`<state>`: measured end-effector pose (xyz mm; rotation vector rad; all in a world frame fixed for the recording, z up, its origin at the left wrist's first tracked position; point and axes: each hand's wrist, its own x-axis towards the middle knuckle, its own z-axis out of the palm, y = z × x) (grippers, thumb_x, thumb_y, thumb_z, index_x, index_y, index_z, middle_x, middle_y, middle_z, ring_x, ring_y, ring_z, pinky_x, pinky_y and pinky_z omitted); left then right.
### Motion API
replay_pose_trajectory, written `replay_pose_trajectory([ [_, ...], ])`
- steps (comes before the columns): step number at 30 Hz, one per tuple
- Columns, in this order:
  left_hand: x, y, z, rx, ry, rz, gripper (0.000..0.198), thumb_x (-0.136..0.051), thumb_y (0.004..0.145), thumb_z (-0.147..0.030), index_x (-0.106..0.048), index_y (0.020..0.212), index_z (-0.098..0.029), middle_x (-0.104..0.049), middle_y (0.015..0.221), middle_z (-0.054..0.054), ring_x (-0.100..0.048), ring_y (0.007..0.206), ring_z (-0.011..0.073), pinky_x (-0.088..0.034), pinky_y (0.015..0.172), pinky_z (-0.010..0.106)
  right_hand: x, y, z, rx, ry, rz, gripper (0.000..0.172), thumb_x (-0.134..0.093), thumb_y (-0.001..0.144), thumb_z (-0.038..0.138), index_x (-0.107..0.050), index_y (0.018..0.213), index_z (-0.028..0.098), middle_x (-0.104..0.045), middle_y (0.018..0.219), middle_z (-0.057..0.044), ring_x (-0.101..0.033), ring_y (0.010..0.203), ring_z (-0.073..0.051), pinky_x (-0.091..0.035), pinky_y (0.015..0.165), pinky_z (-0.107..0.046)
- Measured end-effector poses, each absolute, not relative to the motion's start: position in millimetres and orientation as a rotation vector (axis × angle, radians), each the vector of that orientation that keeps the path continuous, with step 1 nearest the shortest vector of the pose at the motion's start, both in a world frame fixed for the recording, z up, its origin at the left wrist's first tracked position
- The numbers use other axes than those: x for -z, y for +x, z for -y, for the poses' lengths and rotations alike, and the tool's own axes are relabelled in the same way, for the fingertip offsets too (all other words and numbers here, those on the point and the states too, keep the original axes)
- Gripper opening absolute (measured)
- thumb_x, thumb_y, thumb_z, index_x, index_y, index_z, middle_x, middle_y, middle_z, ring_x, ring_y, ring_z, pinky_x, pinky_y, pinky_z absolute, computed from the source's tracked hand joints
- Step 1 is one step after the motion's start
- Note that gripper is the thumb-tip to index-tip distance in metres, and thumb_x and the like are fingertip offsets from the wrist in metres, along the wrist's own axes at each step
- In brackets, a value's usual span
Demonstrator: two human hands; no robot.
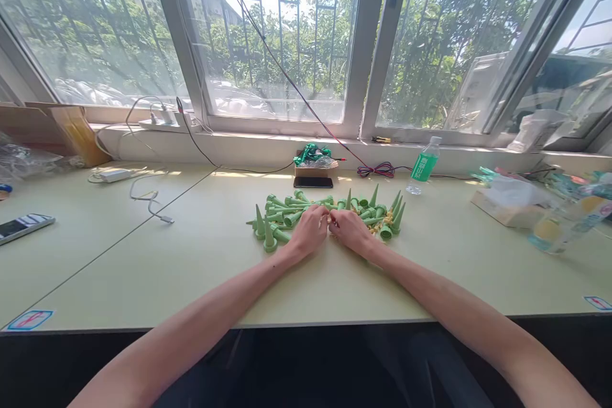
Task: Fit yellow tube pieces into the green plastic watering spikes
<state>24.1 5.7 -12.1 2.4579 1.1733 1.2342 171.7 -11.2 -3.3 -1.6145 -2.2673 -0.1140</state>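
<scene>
My left hand (310, 229) and my right hand (352, 229) meet at the near edge of a pile of green plastic cone-shaped spikes (287, 201). The fingers of both are closed in a pinch, almost touching each other. Whatever lies between the fingertips is too small and too hidden to name. Small yellowish pieces (377, 227) are scattered among the spikes by my right hand. A few spikes stand point up, such as one spike (269, 237) left of my left hand; others lie on their sides.
Behind the pile, a black phone (313, 183) lies before a small box (315, 172) with green material on top. A bottle (423, 167) stands back right. Cables (148, 197) and another phone (26, 227) are left; a plastic package (568, 223) and carton (502, 207) are right.
</scene>
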Motion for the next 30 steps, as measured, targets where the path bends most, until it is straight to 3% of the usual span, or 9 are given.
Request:
replay_pose_trajectory([
  [7, 7, 24, -4, -1.306, 2.395, -1.181, 0.016, -0.044, 0.089, -0.016, -0.059, 0.083, -0.017, -0.063, 0.086, 0.005, -0.058, 0.078, 0.0165, -0.044, 0.073, 0.029, 4, 171, 11, 0.066, -1.597, 2.238, 0.017, -0.044, 0.088, 0.018, -0.06, 0.086, 0.015, -0.065, 0.079, -0.007, -0.06, 0.07, -0.016, -0.033, 0.062, -0.024],
  [14, 7, 24, -4, -1.286, 2.391, -1.154, 0.018, -0.043, 0.089, -0.017, -0.059, 0.081, -0.017, -0.064, 0.083, 0.004, -0.057, 0.074, 0.0155, -0.043, 0.07, 0.028, 0, 170, 16, 0.048, -1.578, 2.186, 0.025, -0.046, 0.082, 0.014, -0.056, 0.105, 0.017, -0.066, 0.076, -0.004, -0.06, 0.069, -0.018, -0.032, 0.061, -0.023],
  [21, 6, 25, -3, -1.266, 2.374, -1.168, 0.018, -0.042, 0.09, -0.021, -0.058, 0.082, -0.018, -0.064, 0.081, 0.004, -0.057, 0.074, 0.0163, -0.042, 0.069, 0.028, -1, 170, 17, 0.025, -1.462, 2.086, 0.016, -0.045, 0.082, 0.014, -0.054, 0.094, 0.018, -0.062, 0.07, -0.001, -0.056, 0.063, -0.015, -0.036, 0.063, -0.022],
  [24, 5, 25, -2, -1.278, 2.257, -1.182, 0.016, -0.043, 0.09, -0.025, -0.056, 0.097, -0.018, -0.066, 0.08, 0.003, -0.059, 0.072, 0.0164, -0.043, 0.069, 0.028, 2, 169, 17, 0.023, -1.363, 2.027, 0.011, -0.044, 0.085, 0.017, -0.053, 0.092, 0.018, -0.059, 0.068, 0.0, -0.053, 0.061, -0.013, -0.037, 0.062, -0.021],
  [27, 3, 26, -1, -1.33, 2.075, -1.197, 0.029, -0.043, 0.092, -0.03, -0.046, 0.118, -0.018, -0.066, 0.078, 0.002, -0.062, 0.068, 0.0166, -0.044, 0.068, 0.029, 4, 168, 19, -0.017, -1.243, 2.039, 0.011, -0.045, 0.085, 0.019, -0.053, 0.093, 0.018, -0.06, 0.071, 0.0, -0.054, 0.062, -0.012, -0.039, 0.064, -0.02],
  [30, 0, 25, -2, -1.364, 1.972, -1.225, 0.036, -0.044, 0.091, -0.031, -0.041, 0.124, -0.016, -0.065, 0.074, 0.001, -0.062, 0.065, 0.0166, -0.045, 0.067, 0.029, 4, 166, 22, -0.071, -1.125, 2.138, 0.011, -0.047, 0.084, 0.019, -0.055, 0.092, 0.018, -0.062, 0.074, -0.001, -0.054, 0.065, -0.012, -0.04, 0.067, -0.02],
])
